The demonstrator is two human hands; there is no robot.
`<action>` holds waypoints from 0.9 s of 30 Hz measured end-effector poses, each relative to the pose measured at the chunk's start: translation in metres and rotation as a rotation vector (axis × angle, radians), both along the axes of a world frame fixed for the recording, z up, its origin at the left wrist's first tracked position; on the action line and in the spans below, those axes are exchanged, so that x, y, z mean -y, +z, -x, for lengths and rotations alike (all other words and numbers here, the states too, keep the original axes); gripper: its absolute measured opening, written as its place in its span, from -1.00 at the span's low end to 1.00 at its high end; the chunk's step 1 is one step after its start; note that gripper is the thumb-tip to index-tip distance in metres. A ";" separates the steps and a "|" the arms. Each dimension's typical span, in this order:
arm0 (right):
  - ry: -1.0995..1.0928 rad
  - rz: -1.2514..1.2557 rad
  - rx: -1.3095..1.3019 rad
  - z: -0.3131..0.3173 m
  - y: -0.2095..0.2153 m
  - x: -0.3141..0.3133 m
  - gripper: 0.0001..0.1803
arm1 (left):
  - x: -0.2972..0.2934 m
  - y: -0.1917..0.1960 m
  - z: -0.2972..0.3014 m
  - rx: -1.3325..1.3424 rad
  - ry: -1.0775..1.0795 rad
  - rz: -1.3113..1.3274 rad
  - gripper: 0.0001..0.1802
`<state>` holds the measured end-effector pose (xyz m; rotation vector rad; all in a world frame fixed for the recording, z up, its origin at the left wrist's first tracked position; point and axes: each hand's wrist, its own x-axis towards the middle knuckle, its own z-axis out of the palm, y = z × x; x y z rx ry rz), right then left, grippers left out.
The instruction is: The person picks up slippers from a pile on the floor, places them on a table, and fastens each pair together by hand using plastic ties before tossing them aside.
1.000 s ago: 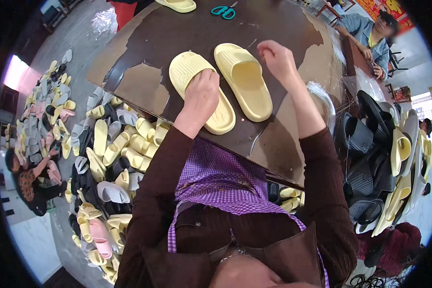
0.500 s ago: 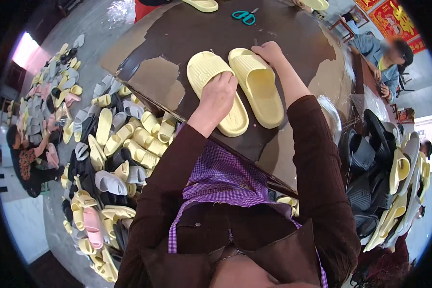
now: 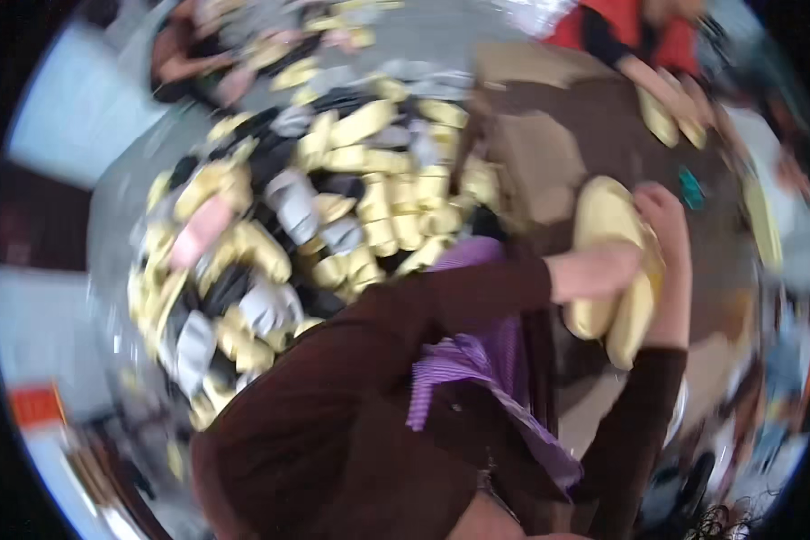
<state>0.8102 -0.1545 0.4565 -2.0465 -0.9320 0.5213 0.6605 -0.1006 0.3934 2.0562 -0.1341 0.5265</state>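
View: swinging left and blurring, bringing the floor's slipper heap (image 3: 292,205) toward the middle.
Worked slipper pair (image 3: 600,211): closing its gap, edges meeting.
Red-clad co-worker (image 3: 612,36): coming into view, arms reaching yellow slippers (image 3: 659,121).

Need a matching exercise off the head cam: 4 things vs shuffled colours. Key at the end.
Column 1
1. slippers at the left hand
2. apron
3. scissors
4. left sleeve

Column 2
A. teal
B. dark brown
C. pale yellow
D. purple

Pairs: 1-C, 2-D, 3-A, 4-B
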 end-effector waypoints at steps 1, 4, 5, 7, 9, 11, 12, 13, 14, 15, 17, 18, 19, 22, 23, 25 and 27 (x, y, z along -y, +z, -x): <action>-0.016 0.014 -0.023 0.004 -0.005 -0.010 -0.84 | -0.008 -0.008 0.002 0.266 -0.009 -0.386 -0.90; 0.055 0.088 0.174 -0.018 -0.018 -0.008 -0.82 | -0.002 -0.012 0.002 0.478 0.150 -0.486 -0.88; 0.084 0.092 0.169 -0.030 -0.025 -0.006 -0.82 | -0.004 -0.013 0.006 0.465 0.177 -0.487 -0.88; 0.082 0.128 0.364 -0.048 -0.036 -0.004 -0.81 | -0.009 -0.008 0.012 0.456 0.185 -0.503 -0.86; 0.108 0.180 0.472 -0.050 -0.040 -0.002 -0.80 | -0.014 -0.011 0.020 0.438 0.214 -0.516 -0.85; 0.096 0.228 0.598 -0.064 -0.038 0.017 -0.80 | -0.013 -0.010 0.020 0.452 0.198 -0.483 -0.86; 0.075 0.193 0.626 -0.073 -0.039 0.029 -0.80 | -0.015 -0.009 0.019 0.460 0.187 -0.470 -0.86; 0.046 0.162 0.655 -0.081 -0.039 0.042 -0.81 | -0.016 -0.009 0.016 0.469 0.187 -0.472 -0.86; 0.039 0.158 0.663 -0.089 -0.042 0.051 -0.81 | -0.017 -0.009 0.012 0.471 0.171 -0.465 -0.86; -0.014 0.114 0.600 -0.094 -0.046 0.064 -0.82 | -0.014 -0.011 0.007 0.474 0.146 -0.457 -0.87; -0.140 0.019 0.468 -0.096 -0.054 0.094 -0.83 | -0.011 -0.012 0.002 0.484 0.083 -0.454 -0.87; -0.185 0.014 0.467 -0.088 -0.054 0.101 -0.83 | -0.017 -0.012 0.000 0.454 0.050 -0.500 -0.86; -0.282 -0.091 0.254 -0.065 -0.053 0.092 -0.84 | -0.024 -0.012 0.002 0.418 0.016 -0.548 -0.85; -0.545 -0.378 -0.108 -0.031 -0.057 0.092 -0.84 | -0.049 0.033 0.002 -0.144 -0.140 -0.285 -0.84; -0.566 -0.436 -0.122 -0.020 -0.058 0.093 -0.85 | -0.054 0.040 -0.003 -0.160 -0.137 -0.174 -0.84; -0.625 -0.537 -0.132 0.000 -0.054 0.092 -0.85 | -0.054 0.058 -0.006 0.059 -0.016 0.095 -0.84; -0.552 -0.542 -0.018 0.015 -0.046 0.091 -0.87 | -0.040 0.066 -0.022 0.154 -0.025 0.050 -0.83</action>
